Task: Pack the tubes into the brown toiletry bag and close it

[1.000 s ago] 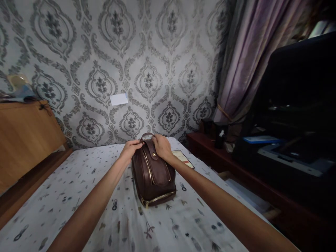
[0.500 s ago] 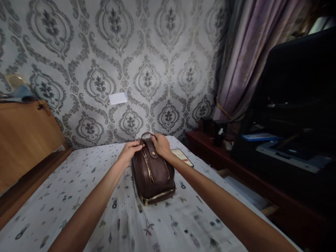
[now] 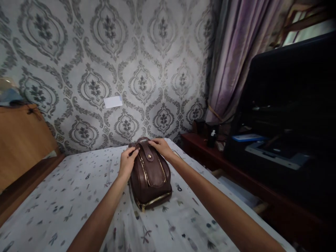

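Note:
A dark brown leather backpack (image 3: 154, 176) lies on the patterned sheet, its top pointing away from me. Gold zippers run along its front and lower edge, and a strap with a gold snap comes down from the top. My left hand (image 3: 127, 161) grips the upper left edge, thumb and fingers pinched at the bag. At the upper right edge, my right hand (image 3: 162, 147) has its fingers closed on the leather near the top. Behind both hands the top handle (image 3: 143, 139) is partly visible. A phone (image 3: 178, 154) is mostly covered by my right forearm.
The printed white sheet (image 3: 86, 196) spreads around the bag. A wooden headboard-like panel (image 3: 23, 140) stands on the left, and a patterned wall (image 3: 162, 87) rises behind. To the right are a dark red shelf (image 3: 194, 143) with a small bottle, a large black screen (image 3: 283, 105) and a purple curtain (image 3: 231, 70).
My left hand has slid slightly down the bag's left side. My right hand has shifted outward to its upper right edge. The top handle now lies lower, and the view has turned slightly right.

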### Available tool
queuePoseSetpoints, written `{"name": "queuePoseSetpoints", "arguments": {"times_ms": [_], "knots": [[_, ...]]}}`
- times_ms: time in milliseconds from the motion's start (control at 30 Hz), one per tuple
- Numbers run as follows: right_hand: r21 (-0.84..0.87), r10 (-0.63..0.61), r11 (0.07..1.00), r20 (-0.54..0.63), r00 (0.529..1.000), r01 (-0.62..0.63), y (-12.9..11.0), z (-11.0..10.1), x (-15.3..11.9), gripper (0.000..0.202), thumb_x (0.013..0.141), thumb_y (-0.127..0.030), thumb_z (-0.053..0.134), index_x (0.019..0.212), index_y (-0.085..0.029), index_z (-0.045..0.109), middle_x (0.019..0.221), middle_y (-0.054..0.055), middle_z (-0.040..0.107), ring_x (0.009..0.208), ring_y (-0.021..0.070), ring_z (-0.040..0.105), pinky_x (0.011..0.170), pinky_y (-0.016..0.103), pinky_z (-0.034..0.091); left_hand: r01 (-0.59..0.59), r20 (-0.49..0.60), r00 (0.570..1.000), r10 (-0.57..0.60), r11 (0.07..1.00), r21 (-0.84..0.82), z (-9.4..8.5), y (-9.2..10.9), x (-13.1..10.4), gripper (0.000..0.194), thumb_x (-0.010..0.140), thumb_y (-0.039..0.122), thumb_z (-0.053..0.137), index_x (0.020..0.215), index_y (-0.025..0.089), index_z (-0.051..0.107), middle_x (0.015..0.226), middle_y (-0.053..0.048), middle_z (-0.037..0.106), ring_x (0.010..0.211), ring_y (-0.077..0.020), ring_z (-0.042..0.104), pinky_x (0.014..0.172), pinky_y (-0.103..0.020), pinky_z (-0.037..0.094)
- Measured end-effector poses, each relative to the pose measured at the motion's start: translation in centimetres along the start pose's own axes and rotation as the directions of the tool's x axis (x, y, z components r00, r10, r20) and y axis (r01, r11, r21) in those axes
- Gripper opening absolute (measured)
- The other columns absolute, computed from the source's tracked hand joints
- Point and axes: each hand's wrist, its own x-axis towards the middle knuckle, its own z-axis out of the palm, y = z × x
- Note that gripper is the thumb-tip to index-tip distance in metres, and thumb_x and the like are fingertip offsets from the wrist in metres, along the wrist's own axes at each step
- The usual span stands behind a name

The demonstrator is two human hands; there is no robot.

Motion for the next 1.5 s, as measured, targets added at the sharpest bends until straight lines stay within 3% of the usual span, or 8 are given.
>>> {"name": "queuePoseSetpoints", "arguments": {"times_ms": [600,833,1033,1133,1300,1500], "knots": [[0.085,-0.06,0.994,-0.121,0.991,0.07,0.5,0.6,-0.2,0.033,0.086,-0.041,0.044,0.062,-0.02,0.052,0.061,-0.002,0.053,0.065,0.0157,0.047,0.063,0.026,0.037,-0.094,-0.027,0.995,0.098,0.991,0.096,0.3,-0.6,0.4,0.022,0.076,0.039,0.066,0.082,0.02,0.073,0.092,-0.006,0.073,0.092,-0.0236,0.064,0.089,-0.034,0.045],[0.118,-0.082,0.989,-0.095,0.992,0.093,0.1,0.1,-0.9,0.037,0.084,-0.047,0.045,0.059,-0.02,0.05,0.059,-0.001,0.049,0.063,0.0148,0.046,0.06,0.026,0.036,-0.107,-0.019,0.994,0.111,0.986,0.126,0.1,-0.8,0.5,0.02,0.076,0.036,0.064,0.083,0.019,0.073,0.092,-0.006,0.072,0.093,-0.0239,0.063,0.091,-0.035,0.045],[0.143,-0.099,0.985,0.005,0.995,0.097,-0.4,-1.1,-2.0,0.037,0.085,-0.048,0.046,0.062,-0.019,0.051,0.06,-0.002,0.047,0.062,0.0138,0.045,0.06,0.026,0.036,-0.109,-0.024,0.993,0.114,0.983,0.149,0.2,-1.0,0.5,0.018,0.078,0.033,0.062,0.084,0.02,0.073,0.093,-0.006,0.072,0.093,-0.0239,0.063,0.092,-0.035,0.044],[0.105,-0.107,0.989,0.002,0.994,0.106,-0.8,-1.3,-3.1,0.035,0.087,-0.045,0.046,0.063,-0.019,0.052,0.063,-0.001,0.049,0.065,0.0144,0.047,0.063,0.026,0.037,-0.112,-0.029,0.993,0.118,0.982,0.152,0.2,-1.0,0.5,0.018,0.078,0.033,0.063,0.084,0.02,0.073,0.094,-0.006,0.072,0.095,-0.0239,0.062,0.093,-0.035,0.044],[0.017,-0.133,0.991,-0.101,0.986,0.135,-0.9,-0.7,-4.8,0.017,0.086,-0.032,0.049,0.08,-0.019,0.058,0.081,0.003,0.061,0.08,0.0171,0.056,0.074,0.027,0.043,-0.112,-0.031,0.993,0.118,0.982,0.152,0.2,-0.9,0.4,0.017,0.078,0.033,0.063,0.084,0.02,0.073,0.093,-0.006,0.072,0.093,-0.0235,0.063,0.091,-0.034,0.044],[-0.098,-0.19,0.979,-0.094,0.977,0.181,-0.8,-0.6,-5.2,0.016,0.088,-0.028,0.048,0.083,-0.019,0.059,0.084,0.005,0.062,0.083,0.019,0.055,0.078,0.03,0.043,-0.126,-0.012,0.991,0.13,0.976,0.178,0.1,-0.3,0.4,0.013,0.076,0.026,0.063,0.082,0.019,0.073,0.089,-0.005,0.071,0.088,-0.0231,0.063,0.087,-0.033,0.046]]}}
